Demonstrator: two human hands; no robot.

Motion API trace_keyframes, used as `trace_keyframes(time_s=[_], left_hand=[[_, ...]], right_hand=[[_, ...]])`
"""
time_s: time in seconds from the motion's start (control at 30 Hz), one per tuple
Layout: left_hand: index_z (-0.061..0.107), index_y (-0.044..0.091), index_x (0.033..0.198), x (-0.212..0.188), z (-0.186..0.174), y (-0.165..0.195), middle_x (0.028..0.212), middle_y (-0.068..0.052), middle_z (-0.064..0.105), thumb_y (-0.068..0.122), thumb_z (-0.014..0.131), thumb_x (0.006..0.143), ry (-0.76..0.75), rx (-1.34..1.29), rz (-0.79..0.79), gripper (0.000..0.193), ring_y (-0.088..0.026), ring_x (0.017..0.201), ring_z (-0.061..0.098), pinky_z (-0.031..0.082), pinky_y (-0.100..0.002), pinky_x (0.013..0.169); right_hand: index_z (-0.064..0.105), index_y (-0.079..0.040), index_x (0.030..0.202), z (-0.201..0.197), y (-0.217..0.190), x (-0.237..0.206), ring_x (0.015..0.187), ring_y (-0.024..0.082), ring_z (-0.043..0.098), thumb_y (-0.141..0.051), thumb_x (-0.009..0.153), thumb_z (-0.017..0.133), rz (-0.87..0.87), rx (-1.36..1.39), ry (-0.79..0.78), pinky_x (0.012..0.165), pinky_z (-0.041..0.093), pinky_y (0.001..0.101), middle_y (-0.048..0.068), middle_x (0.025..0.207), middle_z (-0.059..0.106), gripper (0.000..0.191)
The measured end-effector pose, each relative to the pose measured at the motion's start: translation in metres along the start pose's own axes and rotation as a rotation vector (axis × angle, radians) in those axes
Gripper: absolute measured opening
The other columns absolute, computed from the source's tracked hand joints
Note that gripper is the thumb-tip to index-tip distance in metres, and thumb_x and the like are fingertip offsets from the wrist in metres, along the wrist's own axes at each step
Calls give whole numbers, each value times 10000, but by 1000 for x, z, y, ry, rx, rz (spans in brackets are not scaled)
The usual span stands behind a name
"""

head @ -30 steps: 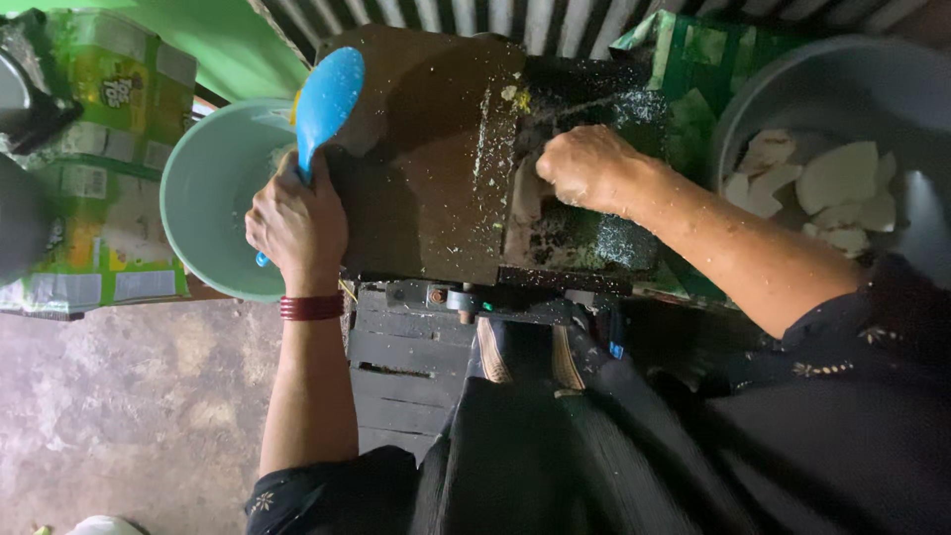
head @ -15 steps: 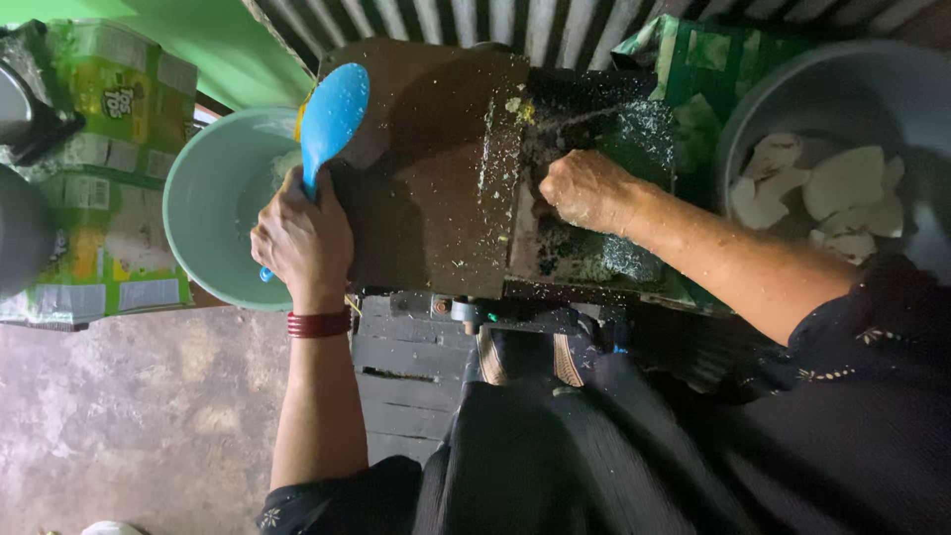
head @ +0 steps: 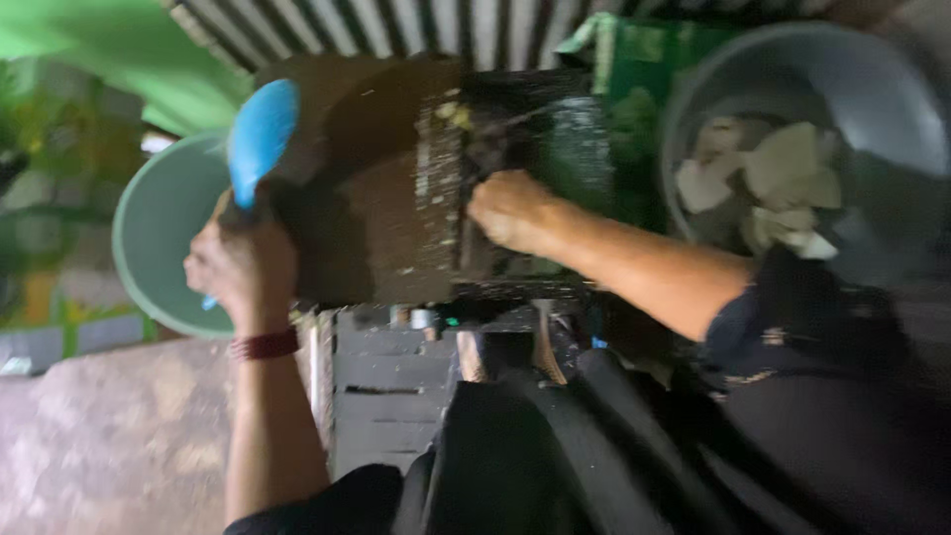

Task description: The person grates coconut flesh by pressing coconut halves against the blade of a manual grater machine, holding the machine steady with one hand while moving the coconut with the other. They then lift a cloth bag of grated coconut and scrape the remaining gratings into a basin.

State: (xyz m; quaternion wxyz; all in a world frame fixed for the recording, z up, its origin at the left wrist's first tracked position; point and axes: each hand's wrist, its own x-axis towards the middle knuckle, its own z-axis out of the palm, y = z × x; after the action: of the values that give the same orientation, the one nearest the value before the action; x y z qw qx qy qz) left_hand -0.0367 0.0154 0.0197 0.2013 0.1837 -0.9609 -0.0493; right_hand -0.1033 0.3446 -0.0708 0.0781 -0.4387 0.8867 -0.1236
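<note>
My left hand [head: 241,266] grips a blue scoop [head: 260,137] over the empty pale green basin [head: 157,238]. My right hand [head: 510,210] is clenched on the dark machine [head: 396,188]. The grey tub [head: 872,99] holds white chunks [head: 783,168].

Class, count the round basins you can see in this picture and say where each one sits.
2. A pale green basin lies at the left, beside the left hand; a grey basin holding pale chunks sits at the upper right. Others may be out of frame.

Glossy blue plastic spoon [head: 260,139], rough wooden board [head: 371,188]
</note>
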Motion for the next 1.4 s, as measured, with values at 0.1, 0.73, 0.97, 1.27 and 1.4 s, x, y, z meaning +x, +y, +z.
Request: trace_keyframes(time_s=[0.1,0.73,0.97,1.27,1.4], left_hand=[[775,132,914,-5,8,-12,845,-179,743,440,604,1108,-27,173,62,402,-448,791,721,544,-555,699],[791,108,1036,-3,9,-22,984,-231,737,449,578,1127,-36,70,28,413,-494,911,676,483,-592,803],[801,148,1079,8,10,-9,941,-223,747,500,628,1077,29,23,6,392,-496,854,683,491,-620,786],[791,154,1081,12,-8,10,942,-217,748,459,639,1037,-13,-83,-65,344,-483,844,695,519,-571,762],[793,164,1093,11,-9,12,926,-210,747,438,642,1029,-23,-105,-70,319,-479,831,697,524,-566,749]], right_hand=[[733,-19,730,-8,-15,1,755,398,724,-64,732,672,74,9,68,663,594,511,215,756,710,76],[655,-130,1328,-21,196,-277,1129,486,574,-143,838,678,1384,-218,131,810,510,668,267,1201,662,491],[686,-127,1338,-115,141,-268,983,193,639,-80,849,638,931,834,803,700,478,329,42,1193,704,493],[465,-248,1560,-134,-12,-55,1138,306,624,-272,778,790,616,338,-139,961,589,423,152,1314,545,847],[608,-62,1306,-107,-21,-19,1261,371,485,-307,776,830,420,-86,-81,1016,449,552,206,1307,503,624]])
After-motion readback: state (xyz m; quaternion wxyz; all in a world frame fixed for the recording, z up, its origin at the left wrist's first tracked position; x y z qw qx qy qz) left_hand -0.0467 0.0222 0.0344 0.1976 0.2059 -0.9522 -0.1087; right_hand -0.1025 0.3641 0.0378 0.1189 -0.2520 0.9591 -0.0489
